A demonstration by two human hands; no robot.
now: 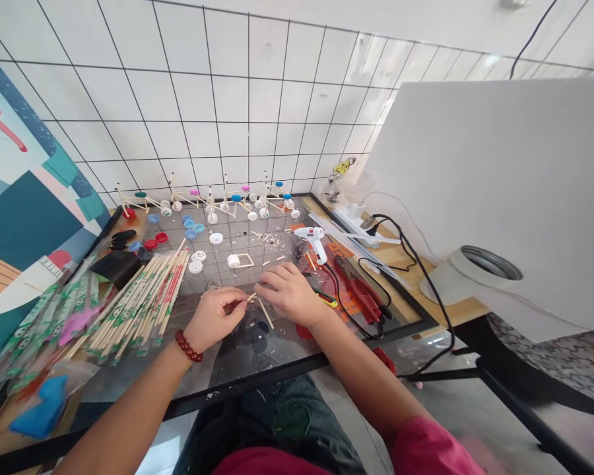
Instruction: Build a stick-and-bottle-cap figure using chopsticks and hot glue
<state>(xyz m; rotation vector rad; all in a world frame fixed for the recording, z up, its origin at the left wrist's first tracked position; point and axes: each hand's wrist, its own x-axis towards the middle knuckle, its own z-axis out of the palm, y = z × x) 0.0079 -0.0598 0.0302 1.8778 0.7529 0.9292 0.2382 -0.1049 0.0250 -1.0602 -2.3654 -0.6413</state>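
Over the glass tabletop, my left hand point(218, 318) pinches a short piece of wooden stick point(251, 297) between thumb and fingertips. My right hand point(288, 291) is close against its other end, fingers curled and pointing down; whether they grip anything is hidden. A longer wooden stick point(266, 313) lies just below the right fingers. Beyond my hands rests a small stick frame point(246, 260) with a white cap point(233, 261) at one end. Up and right of my right hand is a white glue gun point(313, 241).
Wrapped chopsticks point(138, 300) are heaped at the left. Several stick-and-cap models point(235, 203) line the back edge, with loose bottle caps point(191, 227) before them. Red-handled pliers point(359, 290), black cables and a power strip point(359, 221) occupy the right side. Wood scraps litter the glass.
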